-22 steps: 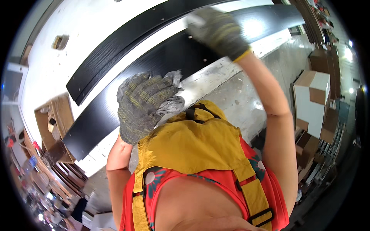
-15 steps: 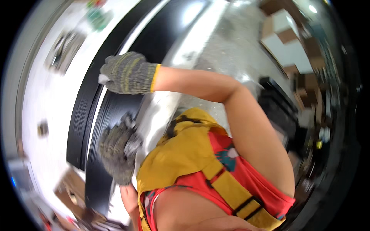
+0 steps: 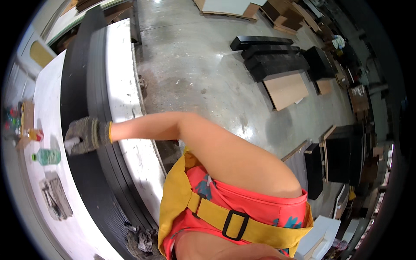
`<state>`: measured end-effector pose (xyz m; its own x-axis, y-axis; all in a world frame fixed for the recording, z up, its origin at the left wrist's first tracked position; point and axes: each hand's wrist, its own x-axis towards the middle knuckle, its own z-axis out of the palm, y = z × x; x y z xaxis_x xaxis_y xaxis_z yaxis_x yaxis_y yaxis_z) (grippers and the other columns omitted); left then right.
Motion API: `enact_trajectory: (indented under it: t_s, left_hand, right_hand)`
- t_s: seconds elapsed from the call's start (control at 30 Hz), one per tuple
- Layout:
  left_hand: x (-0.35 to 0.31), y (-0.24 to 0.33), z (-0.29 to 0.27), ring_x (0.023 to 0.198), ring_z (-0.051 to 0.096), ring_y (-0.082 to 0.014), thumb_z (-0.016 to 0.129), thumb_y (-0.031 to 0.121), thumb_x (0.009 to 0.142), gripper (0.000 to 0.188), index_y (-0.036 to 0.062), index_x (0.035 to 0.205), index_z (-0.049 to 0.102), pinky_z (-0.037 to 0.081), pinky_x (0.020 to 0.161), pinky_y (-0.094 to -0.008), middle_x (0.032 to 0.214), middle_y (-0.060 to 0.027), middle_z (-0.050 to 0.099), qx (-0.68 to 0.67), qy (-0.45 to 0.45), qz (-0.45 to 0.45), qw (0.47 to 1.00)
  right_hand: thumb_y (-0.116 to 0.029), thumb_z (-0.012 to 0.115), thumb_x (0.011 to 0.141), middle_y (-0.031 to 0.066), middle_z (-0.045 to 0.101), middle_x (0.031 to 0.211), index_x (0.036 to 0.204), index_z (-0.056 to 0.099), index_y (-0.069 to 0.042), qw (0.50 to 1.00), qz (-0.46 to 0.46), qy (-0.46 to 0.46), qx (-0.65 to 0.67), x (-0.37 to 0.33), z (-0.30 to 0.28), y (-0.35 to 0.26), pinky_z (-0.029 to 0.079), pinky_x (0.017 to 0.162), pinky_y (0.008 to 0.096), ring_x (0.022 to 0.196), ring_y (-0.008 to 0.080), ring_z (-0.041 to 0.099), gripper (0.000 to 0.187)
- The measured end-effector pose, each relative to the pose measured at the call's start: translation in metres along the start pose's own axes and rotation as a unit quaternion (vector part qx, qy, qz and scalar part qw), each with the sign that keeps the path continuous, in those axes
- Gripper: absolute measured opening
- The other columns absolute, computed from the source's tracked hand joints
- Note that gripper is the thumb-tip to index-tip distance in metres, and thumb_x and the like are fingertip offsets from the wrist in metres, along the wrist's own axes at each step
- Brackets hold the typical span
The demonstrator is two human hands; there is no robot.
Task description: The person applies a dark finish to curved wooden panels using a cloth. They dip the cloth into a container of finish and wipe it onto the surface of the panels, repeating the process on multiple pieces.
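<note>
Black board [image 3: 71, 97] lies along the white table [image 3: 48, 102]; your gloved right hand [image 3: 89, 135] is on it, fingers curled about a small pale piece [image 3: 71, 145]. Your left hand [image 3: 133, 249] is at the board's near end beside crumpled grey cloth [image 3: 145, 241], finger state cannot be told. Green bottle [image 3: 48, 157]: just past the board's far edge.

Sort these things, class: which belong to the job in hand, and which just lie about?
Seemingly in use: black boards; pale piece in right hand; grey rag at left hand.

Seemingly just lying about: green bottle; brown boxes.
</note>
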<state>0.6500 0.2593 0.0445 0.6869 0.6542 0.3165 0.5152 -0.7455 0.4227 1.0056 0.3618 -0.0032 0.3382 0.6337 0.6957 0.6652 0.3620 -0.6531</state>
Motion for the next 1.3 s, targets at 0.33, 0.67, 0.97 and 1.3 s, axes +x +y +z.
enact_trajectory:
  t_s: [0.33, 0.67, 0.97, 1.3]
  left_hand:
    - [0.059, 0.024, 0.027, 0.116, 0.056, -0.0293, 0.059, 0.046, 0.088, 0.044, 0.0095, 0.112, 0.065, 0.035, 0.107, -0.0494, 0.119, -0.0085, 0.065, -0.018, -0.01, -0.001, 1.0]
    - [0.068, 0.034, 0.03, 0.117, 0.056, -0.0294, 0.061, 0.046, 0.087, 0.044, 0.0099, 0.112, 0.064, 0.035, 0.107, -0.0499, 0.119, -0.0082, 0.065, -0.037, -0.016, 0.0, 0.999]
    - [0.061, 0.013, 0.021, 0.116, 0.057, -0.0276, 0.064, 0.047, 0.084, 0.044, 0.0121, 0.111, 0.065, 0.036, 0.107, -0.0498, 0.116, -0.0057, 0.065, 0.027, -0.002, -0.011, 1.0]
    - [0.041, 0.003, 0.025, 0.127, 0.048, -0.0257, 0.067, 0.023, 0.079, 0.047, 0.0175, 0.125, 0.062, 0.032, 0.11, -0.0422, 0.131, -0.0018, 0.058, -0.009, -0.006, -0.023, 1.0]
  right_hand:
    - [-0.042, 0.072, 0.072, 0.0091, 0.066, 0.087, 0.091, 0.071, -0.014, 0.998, 0.04, -0.036, 0.037, 0.004, -0.002, -0.01, 0.053, 0.067, 0.0418, 0.079, 0.032, 0.064, 0.034]
    - [-0.045, 0.07, 0.075, 0.0114, 0.065, 0.087, 0.09, 0.07, -0.011, 0.998, 0.022, -0.039, 0.054, 0.003, -0.001, -0.007, 0.052, 0.069, 0.0431, 0.08, 0.0324, 0.063, 0.037]
    - [-0.038, 0.069, 0.086, 0.0131, 0.066, 0.101, 0.11, 0.063, -0.003, 0.963, 0.15, -0.134, 0.182, 0.013, 0.012, 0.019, 0.052, 0.083, 0.0356, 0.091, 0.0289, 0.066, 0.043]
    - [-0.033, 0.068, 0.088, 0.0065, 0.069, 0.097, 0.115, 0.063, -0.003, 0.888, 0.242, -0.35, 0.173, 0.056, -0.002, -0.055, 0.051, 0.063, 0.0248, 0.077, 0.0098, 0.063, 0.04]
